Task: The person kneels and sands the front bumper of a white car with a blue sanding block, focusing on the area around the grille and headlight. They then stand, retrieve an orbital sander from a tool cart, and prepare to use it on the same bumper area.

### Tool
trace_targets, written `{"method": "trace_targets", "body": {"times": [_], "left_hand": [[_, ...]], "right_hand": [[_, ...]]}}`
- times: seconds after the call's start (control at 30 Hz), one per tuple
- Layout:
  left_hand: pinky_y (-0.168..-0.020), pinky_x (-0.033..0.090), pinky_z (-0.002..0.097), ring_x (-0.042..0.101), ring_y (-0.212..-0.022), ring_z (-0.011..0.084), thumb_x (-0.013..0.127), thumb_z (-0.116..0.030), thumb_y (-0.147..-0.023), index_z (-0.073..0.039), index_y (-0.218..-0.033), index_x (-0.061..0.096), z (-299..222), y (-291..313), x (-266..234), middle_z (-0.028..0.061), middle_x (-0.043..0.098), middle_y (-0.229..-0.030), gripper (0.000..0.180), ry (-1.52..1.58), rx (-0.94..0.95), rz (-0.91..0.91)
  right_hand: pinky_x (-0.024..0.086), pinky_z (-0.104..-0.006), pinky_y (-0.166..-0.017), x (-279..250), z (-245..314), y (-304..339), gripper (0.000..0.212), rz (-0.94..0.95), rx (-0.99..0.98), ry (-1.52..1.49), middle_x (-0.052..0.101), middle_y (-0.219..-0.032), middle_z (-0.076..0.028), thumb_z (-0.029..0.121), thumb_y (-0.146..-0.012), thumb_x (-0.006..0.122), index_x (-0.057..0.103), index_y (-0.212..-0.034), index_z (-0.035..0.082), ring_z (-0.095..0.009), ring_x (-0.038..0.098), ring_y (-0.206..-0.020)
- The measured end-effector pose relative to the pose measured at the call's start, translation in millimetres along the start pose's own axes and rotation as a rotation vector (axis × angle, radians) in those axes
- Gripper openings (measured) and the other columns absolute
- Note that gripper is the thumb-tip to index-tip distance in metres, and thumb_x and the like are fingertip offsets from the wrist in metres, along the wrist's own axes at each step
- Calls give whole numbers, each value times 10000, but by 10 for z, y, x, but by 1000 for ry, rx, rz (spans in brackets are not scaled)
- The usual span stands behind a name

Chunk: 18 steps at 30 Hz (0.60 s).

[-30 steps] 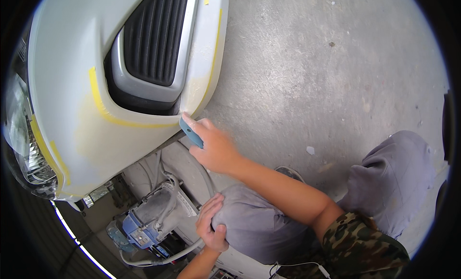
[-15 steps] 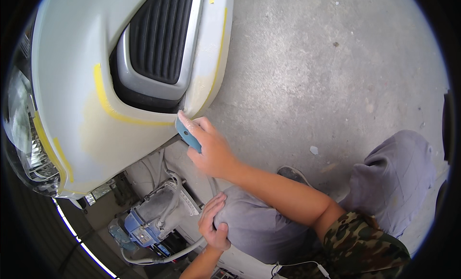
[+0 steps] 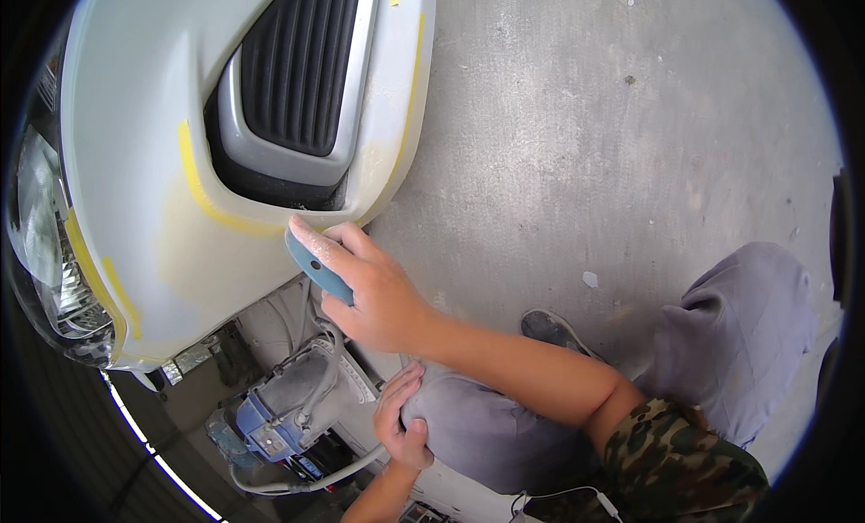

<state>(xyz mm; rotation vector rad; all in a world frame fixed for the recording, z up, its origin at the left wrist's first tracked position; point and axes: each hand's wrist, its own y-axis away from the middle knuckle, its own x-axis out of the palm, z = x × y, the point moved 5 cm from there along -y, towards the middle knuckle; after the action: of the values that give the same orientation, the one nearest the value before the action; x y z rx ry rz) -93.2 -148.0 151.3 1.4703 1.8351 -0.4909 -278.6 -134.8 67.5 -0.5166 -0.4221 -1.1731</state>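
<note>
My right hand (image 3: 374,289) is closed on a blue sanding pad (image 3: 311,263), thin, with a dark hole in its face. White dust coats the thumb. The pad lies against the lower edge of a white car bumper (image 3: 126,163), just below the corner of a black slatted grille (image 3: 302,72) with a silver surround. Its working face is hidden against the bumper. Yellow bands (image 3: 194,176) run along the bumper's edges, with pale patches beside them. My left hand (image 3: 401,424) rests on my grey-trousered knee (image 3: 487,424), fingers stretched out, holding nothing.
A headlight (image 3: 50,244) borders the bumper at the left. Below it stands a blue and grey machine (image 3: 270,424) with grey hoses (image 3: 329,374). The grey concrete floor (image 3: 586,145) spreads right, with a white scrap (image 3: 590,279) near my shoe (image 3: 554,329).
My right hand has slid the sanding pad leftward and slightly down along the bumper's lower edge, away from the grille corner. My left hand stays on the knee.
</note>
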Motion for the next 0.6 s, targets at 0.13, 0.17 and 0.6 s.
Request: {"method": "trace_targets", "body": {"times": [0.13,0.17,0.6], "left_hand": [[-1116,475,543,673,-1238,456,582,-368,-1001,96,-1211,683,2,15,-24,305,723,-1251,519,-3,-28,-52],[-1119,473,544,672,-1238,454,583,-368,-1000,96,-1214,680,-3,7,-22,304,722,-1253,520,1,-19,-48],[-1165,414,523,620,-1294,417,549,-433,-999,120,-1259,641,34,37,-23,316,675,-1319,618,-16,-80,-16]], "right_hand": [[519,-454,-919,-41,-190,13,881,-35,444,165,556,-1168,-181,11,-839,646,383,-1668,150,-404,607,-1041],[520,-457,-921,-6,-150,-9,880,-7,347,49,554,-1170,-183,14,-839,645,382,-1668,143,-402,604,-1051],[514,-479,-965,103,10,-33,957,-102,179,211,520,-1257,-188,22,-836,667,268,-1702,107,-414,573,-1147]]}}
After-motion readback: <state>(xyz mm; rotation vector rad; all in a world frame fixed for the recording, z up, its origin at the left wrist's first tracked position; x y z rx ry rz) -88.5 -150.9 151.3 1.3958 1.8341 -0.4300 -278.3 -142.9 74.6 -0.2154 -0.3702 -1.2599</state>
